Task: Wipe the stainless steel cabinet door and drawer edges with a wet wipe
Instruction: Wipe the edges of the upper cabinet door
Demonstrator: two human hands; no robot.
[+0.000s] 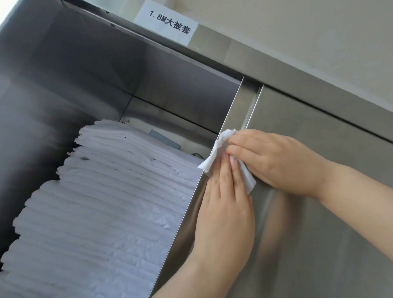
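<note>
A white wet wipe [217, 149] is bunched against the vertical steel edge [238, 110] between the open compartment and the shut stainless steel cabinet door [326, 231]. My right hand [277, 160] reaches in from the right and grips the wipe's upper part with curled fingers. My left hand [224, 207] comes up from below. Its straight fingers lie along the edge and press the wipe's lower part against the steel. A corner of the wipe hangs down between the two hands.
The open compartment on the left holds a tall stack of folded white linen [95, 201] that reaches close to the edge. A white paper label [166, 25] is stuck on the steel top rail. A pale wall rises behind the cabinet.
</note>
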